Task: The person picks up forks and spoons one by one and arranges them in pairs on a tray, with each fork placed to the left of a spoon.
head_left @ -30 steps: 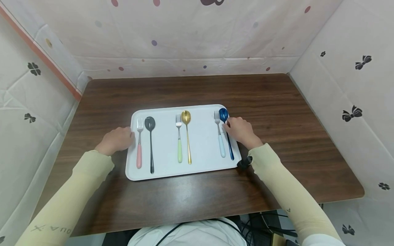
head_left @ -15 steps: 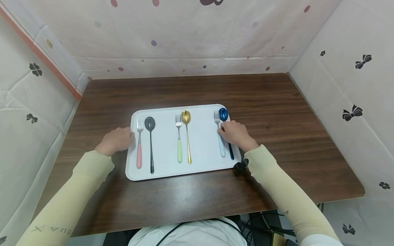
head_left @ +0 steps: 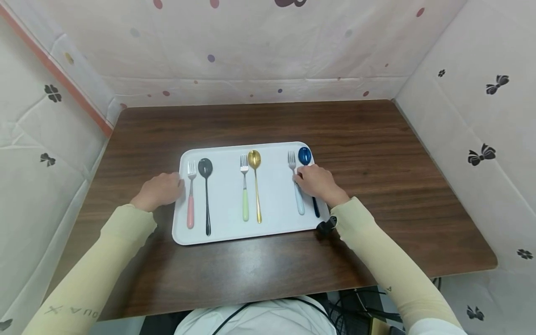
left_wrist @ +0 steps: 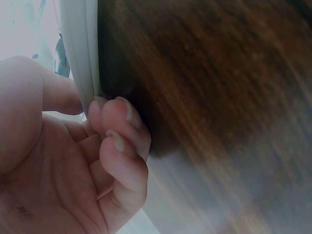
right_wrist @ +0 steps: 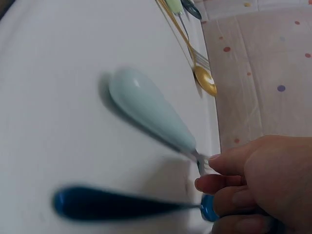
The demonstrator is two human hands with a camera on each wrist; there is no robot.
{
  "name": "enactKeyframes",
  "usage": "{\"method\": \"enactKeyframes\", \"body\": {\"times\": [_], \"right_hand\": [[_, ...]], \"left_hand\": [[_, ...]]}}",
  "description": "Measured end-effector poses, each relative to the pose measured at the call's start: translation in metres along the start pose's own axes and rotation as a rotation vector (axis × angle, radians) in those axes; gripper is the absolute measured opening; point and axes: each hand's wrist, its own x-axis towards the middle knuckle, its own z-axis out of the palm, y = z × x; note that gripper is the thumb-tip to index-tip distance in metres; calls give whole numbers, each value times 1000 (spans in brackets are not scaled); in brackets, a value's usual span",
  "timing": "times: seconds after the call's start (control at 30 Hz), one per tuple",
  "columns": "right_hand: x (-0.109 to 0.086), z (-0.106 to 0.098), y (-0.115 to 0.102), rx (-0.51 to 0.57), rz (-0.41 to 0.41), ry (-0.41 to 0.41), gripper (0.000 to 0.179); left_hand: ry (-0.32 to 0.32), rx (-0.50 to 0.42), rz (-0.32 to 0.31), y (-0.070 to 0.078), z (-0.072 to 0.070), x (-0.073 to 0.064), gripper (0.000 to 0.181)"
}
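Observation:
A white tray (head_left: 226, 195) holds three fork-and-spoon pairs. My left hand (head_left: 161, 190) grips its left rim, fingers curled against the edge in the left wrist view. On the tray's right side, my right hand (head_left: 319, 181) pinches the neck of a fork with a light blue handle (right_wrist: 148, 107) between thumb and forefinger. Beside that fork lies a blue spoon (head_left: 304, 155), its middle hidden under the hand. At the left are a pink-handled fork (head_left: 190, 204) and a dark grey spoon (head_left: 205, 168). A green-handled fork (head_left: 245, 204) and a gold spoon (head_left: 254, 159) lie in the middle.
The tray stands on a brown wooden table (head_left: 243, 270). Patterned white sheets (head_left: 259, 46) rise behind it and at both sides. Black cables (head_left: 356, 307) hang below the table's front edge.
My right hand has moved left from the blue spoon to the light blue fork. That fork has shifted slightly left. My left hand has stayed at the tray's rim.

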Motion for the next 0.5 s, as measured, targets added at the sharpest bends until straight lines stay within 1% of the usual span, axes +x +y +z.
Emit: {"method": "enactKeyframes", "body": {"times": [0.17, 0.23, 0.37, 0.5], "right_hand": [[-5, -10, 11, -40, 57, 40, 28], [-6, -11, 15, -66, 72, 34, 28], [-6, -11, 19, -83, 72, 3, 28], [-5, -8, 18, -89, 63, -1, 27]], "left_hand": [[1, 1, 0, 2, -3, -2, 41], [-1, 0, 2, 3, -4, -3, 41], [-6, -5, 11, 4, -4, -4, 41], [-12, -12, 9, 5, -4, -5, 41]]}}
